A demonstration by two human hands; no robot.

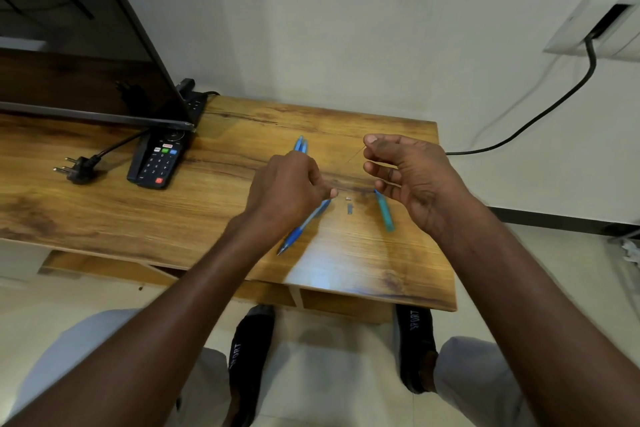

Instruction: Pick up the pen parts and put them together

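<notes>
While your feet in black socks [251,354] stood on the floor tiles below the table edge, the work above them was a blue pen taken apart, and by my judgement it was only partly dealt with: the pieces lay separate and nothing had been rejoined.

Nearest you on the wooden table [363,270] lay the blue pen barrel [301,227], its long axis running diagonally, tip pointing toward you and to your left, its far end under your left hand [285,192]. That hand was curled, fingertips at the barrel's upper end; whether it actually pinched the barrel I could not tell. Just beside it lay a tiny pale part, possibly a spring [348,199], and a small grey piece [349,209]. To the right a teal pen section [385,210] lay pointing away and slightly left, its far end beneath your right hand [408,173].

Your right hand was raised, thumb and forefinger pinching a thin refill [356,153], slanted down to the left. Beyond your left hand a second blue piece [300,144] pointed away from you.

Farther left lay a remote control [157,159], a loose plug [78,168] and a television [86,45].
</notes>
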